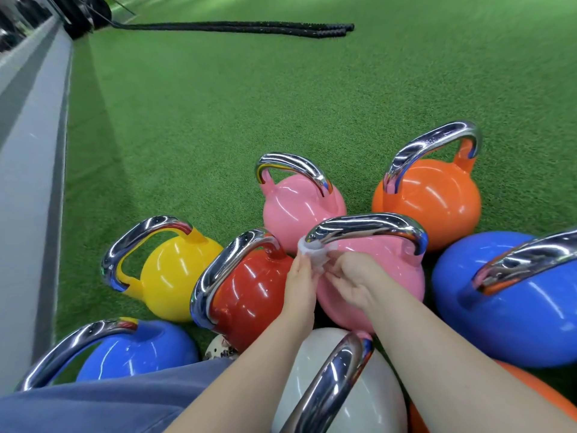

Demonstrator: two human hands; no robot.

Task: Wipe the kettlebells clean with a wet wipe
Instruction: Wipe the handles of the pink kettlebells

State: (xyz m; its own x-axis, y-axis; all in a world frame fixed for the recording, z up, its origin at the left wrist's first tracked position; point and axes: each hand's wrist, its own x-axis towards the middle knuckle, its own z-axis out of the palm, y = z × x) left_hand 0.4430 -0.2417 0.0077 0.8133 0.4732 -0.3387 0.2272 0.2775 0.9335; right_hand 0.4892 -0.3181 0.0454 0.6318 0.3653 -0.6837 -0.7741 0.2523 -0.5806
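Green turf (218,120) underfoot, grey ledge (31,182) far left of the hands, black ropes (249,28) well beyond. Left of the hands: blue kettlebell (137,351), yellow one (175,276), red one (249,295) just beside the left hand (301,276). Left hand and right hand (352,279) close together, both pinching a white wipe (313,254) against the chrome handle (365,228) of the near pink kettlebell (381,276). Beyond: second pink (296,210). Below: white (312,379). Right: orange (431,198), large blue (505,301).
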